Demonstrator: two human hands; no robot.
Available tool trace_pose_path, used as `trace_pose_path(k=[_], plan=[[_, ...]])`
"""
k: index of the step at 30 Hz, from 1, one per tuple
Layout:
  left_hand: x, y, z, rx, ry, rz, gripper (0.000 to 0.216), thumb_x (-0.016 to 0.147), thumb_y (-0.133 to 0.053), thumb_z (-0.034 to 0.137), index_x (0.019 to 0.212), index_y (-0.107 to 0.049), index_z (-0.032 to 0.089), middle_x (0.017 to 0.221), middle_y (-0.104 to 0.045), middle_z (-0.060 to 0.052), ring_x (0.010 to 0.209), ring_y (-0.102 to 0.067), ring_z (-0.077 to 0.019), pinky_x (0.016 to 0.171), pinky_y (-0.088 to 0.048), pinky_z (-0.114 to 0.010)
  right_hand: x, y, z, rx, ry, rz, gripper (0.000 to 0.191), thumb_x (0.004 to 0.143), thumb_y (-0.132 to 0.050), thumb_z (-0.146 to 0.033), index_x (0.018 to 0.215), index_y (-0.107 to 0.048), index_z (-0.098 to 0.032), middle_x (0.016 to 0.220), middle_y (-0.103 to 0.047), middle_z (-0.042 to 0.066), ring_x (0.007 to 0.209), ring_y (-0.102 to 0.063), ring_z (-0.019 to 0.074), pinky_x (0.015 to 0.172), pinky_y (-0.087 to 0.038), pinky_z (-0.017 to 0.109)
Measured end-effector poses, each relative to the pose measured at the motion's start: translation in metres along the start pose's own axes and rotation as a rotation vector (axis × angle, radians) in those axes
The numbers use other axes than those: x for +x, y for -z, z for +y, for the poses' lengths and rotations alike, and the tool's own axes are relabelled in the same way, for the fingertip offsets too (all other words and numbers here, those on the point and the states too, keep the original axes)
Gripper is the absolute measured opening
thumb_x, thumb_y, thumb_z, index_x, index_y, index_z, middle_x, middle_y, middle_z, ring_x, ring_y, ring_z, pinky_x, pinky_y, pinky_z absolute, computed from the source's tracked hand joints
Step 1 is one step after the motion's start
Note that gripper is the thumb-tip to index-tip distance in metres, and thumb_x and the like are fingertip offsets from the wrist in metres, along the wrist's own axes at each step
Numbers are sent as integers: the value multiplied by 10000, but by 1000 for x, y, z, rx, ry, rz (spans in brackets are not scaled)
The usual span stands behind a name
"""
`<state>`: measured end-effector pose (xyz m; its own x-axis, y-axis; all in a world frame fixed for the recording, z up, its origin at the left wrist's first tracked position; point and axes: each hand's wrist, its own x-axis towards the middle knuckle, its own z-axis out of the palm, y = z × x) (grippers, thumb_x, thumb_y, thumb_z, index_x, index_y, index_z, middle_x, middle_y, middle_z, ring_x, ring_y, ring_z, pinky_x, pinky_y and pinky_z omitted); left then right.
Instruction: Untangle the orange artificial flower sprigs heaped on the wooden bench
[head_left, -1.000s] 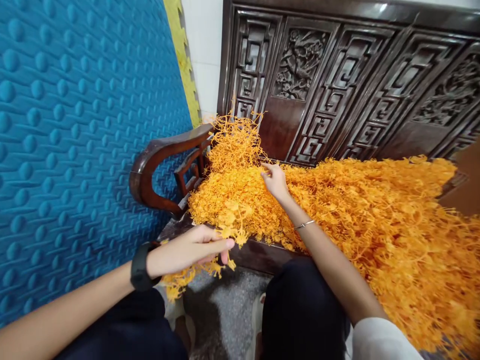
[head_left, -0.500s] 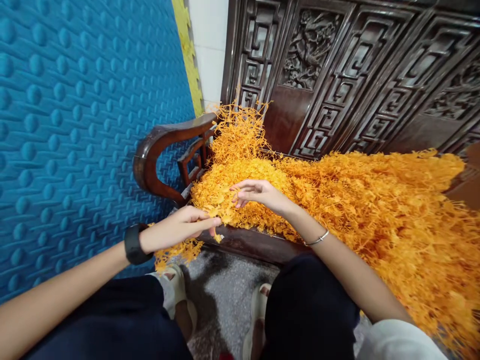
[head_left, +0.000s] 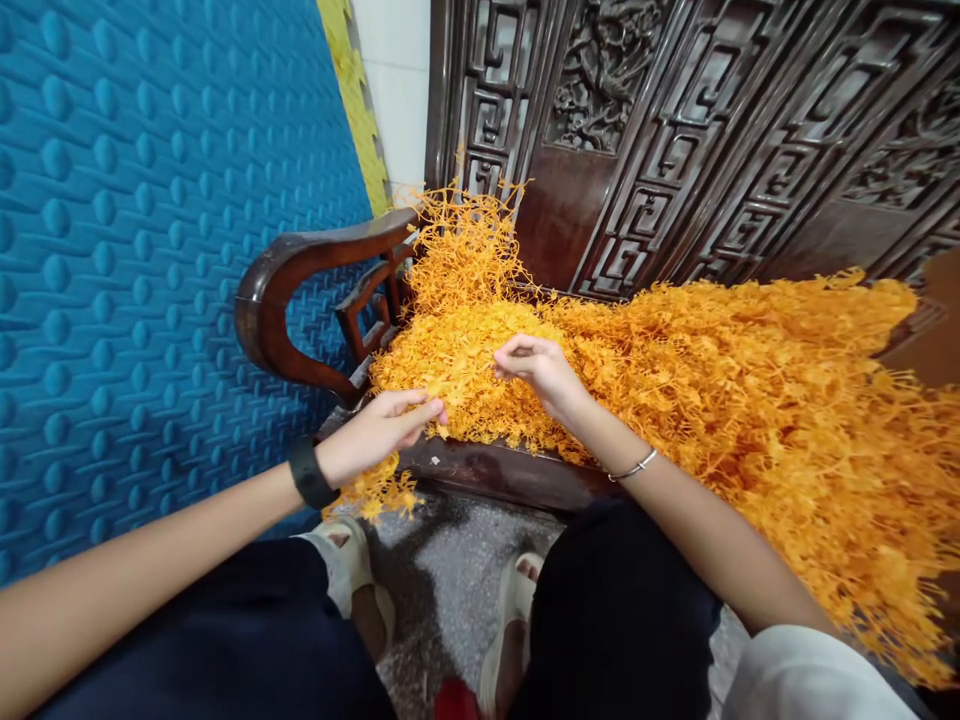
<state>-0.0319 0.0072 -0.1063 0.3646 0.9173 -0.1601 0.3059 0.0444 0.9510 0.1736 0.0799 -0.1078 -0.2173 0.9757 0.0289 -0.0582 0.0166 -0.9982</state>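
Observation:
A big heap of orange plastic sprigs [head_left: 712, 390] covers the seat of a dark carved wooden bench [head_left: 495, 468]. My left hand [head_left: 379, 432], with a black wristband, is closed on a bunch of orange sprigs [head_left: 375, 492] that hangs below it at the seat's front edge. My right hand [head_left: 541, 372], with a thin bracelet on the wrist, rests on the heap a little to the right. Its fingers are curled in a pinch on sprigs at the top of the heap.
The bench's curved armrest [head_left: 300, 290] stands left of the heap, its carved backrest [head_left: 675, 140] behind. A blue padded panel [head_left: 150, 250] fills the left side. My knees in dark trousers and my sandalled feet [head_left: 510, 620] are on the speckled grey floor [head_left: 442, 570].
My right hand came back from the far part of the heap toward the front edge and curled its fingers. My left hand kept hold of its bunch and moved slightly closer to the right hand.

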Motion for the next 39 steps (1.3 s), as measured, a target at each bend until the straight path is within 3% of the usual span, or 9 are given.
trace_pose_path(k=[5,10,12,14,18,20,28,36,39], plan=[[-5,-15,15,-234,72,-2,262,819,-503,398,783,-552,143,421,-243,100,392,-159,-46,420,-127,-201,1,3,-9,-23,20,105,132,529,-707,-190,534,-577,-169,531,-567,-27,517,-529,92,567,-396,264],[-26,-24,15,-334,148,29,265,853,-464,388,767,-539,149,431,-226,95,402,-163,-47,428,-134,-204,15,29,-20,-65,304,334,100,609,-659,-159,565,-573,-182,585,-588,-19,518,-498,75,559,-423,249],[-37,-27,14,-295,146,0,293,854,-465,411,777,-562,146,451,-230,86,419,-170,-51,435,-128,-213,17,39,-21,-67,354,347,102,634,-674,-194,589,-582,-189,598,-593,-18,522,-504,72,550,-431,236],[-44,-28,13,-250,122,-13,307,843,-477,431,776,-582,150,460,-225,80,428,-167,-57,438,-118,-223,13,40,-21,-63,287,170,137,664,-691,-301,674,-615,-187,671,-628,3,573,-553,87,562,-459,241],[-48,-26,10,-220,122,33,313,815,-506,453,754,-586,156,463,-228,76,434,-173,-63,439,-121,-233,-8,16,-16,-104,-50,-318,362,665,-693,-460,878,-649,-170,868,-681,69,697,-632,140,597,-514,280],[-47,-24,7,-208,122,47,322,805,-512,460,761,-593,152,469,-237,75,433,-186,-63,437,-126,-232,-17,3,-12,-134,-133,-399,320,655,-717,-420,834,-661,-161,808,-689,67,666,-635,138,593,-513,275],[-40,-24,3,-201,102,38,294,844,-479,403,782,-587,137,436,-256,83,416,-188,-50,432,-133,-213,-16,-2,-4,-70,-74,-183,186,584,-741,-266,617,-602,-148,565,-626,3,490,-562,93,499,-447,235],[-34,-25,8,-521,179,148,198,876,-449,334,816,-529,164,418,-193,96,381,-153,-57,401,-155,-213,6,-25,-1,-119,66,-3,135,576,-662,-193,564,-533,-155,513,-570,-14,429,-494,75,467,-428,238],[-43,-30,7,-534,213,169,207,868,-460,339,802,-535,157,418,-207,94,379,-157,-52,401,-143,-211,19,-10,-6,-149,141,85,98,602,-624,-160,571,-531,-158,517,-550,-21,424,-484,71,447,-420,231]])
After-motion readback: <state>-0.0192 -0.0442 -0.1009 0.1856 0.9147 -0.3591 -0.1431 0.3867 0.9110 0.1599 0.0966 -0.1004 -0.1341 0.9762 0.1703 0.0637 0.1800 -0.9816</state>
